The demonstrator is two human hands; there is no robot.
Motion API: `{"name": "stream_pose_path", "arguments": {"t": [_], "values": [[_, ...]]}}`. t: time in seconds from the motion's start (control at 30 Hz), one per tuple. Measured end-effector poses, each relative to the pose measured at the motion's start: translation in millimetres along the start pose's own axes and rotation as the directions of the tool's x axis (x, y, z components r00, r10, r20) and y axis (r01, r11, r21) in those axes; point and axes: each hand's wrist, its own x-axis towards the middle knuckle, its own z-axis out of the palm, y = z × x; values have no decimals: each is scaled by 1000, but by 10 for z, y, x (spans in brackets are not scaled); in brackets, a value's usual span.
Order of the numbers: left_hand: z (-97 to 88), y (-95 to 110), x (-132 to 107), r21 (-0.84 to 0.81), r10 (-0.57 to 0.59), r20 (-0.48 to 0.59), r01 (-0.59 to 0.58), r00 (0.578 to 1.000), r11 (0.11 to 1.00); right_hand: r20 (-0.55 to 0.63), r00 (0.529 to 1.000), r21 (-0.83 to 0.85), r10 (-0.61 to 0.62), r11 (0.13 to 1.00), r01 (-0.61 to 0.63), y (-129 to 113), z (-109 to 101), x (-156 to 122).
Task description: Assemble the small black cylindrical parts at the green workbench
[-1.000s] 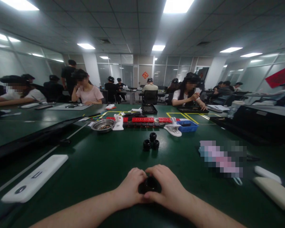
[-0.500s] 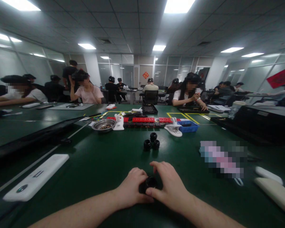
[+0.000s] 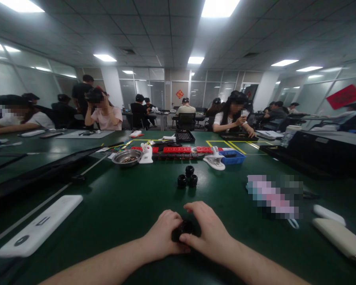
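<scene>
Black round part (image 3: 184, 228) is sitting between both hands at the near middle of the green table (image 3: 121, 206); whether it is touching the surface cannot be told. The left hand (image 3: 163, 234) is curling its fingers against the left side, nearly closed on it. The right hand (image 3: 210, 233) is gripping it from the right with thumb and bent fingers, the forefinger arching over the top. Farther off, three similar black parts (image 3: 187, 177) are standing clustered together, well apart from the hands. A white flat device (image 3: 38, 230) is lying at the near left. A metal bowl (image 3: 126, 157), red strips (image 3: 178, 149) and a blue tray (image 3: 232, 157) are lining the far middle.
</scene>
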Motion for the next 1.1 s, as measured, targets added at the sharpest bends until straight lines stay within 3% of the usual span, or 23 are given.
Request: {"name": "stream_pose_path", "arguments": {"t": [0.13,0.3,0.43,0.53,0.7,0.8,0.9,1.0,1.1], "values": [[-3,23,2,-14,-12,1,12,1000,1000,60,997,-34,-57,998,59,-57,-10,2],[-25,29,2,-35,19,16,-18,1000,999,126,972,105,-200,977,187,-52,-72,-14],[-4,8,3,-28,2,7,-2,1000,1000,35,997,0,-70,998,70,-25,-30,-10],[9,0,2,-24,-8,2,8,1000,1000,69,998,-77,2,997,4,-28,0,-6],[-14,8,2,-50,7,9,-6,1000,999,168,977,79,-128,990,116,-58,-65,-16],[-19,10,4,-44,16,14,-16,1000,999,94,991,95,-94,992,85,-59,-76,-12],[-17,19,7,-31,-11,15,11,1000,999,29,999,-1,-14,1000,14,-48,-32,-4],[-26,40,5,-28,-24,18,24,1000,999,75,997,-19,-28,999,30,-45,0,-12],[-36,43,-1,-32,-19,23,20,1000,999,137,982,112,-127,987,112,-49,-24,-34]]}}
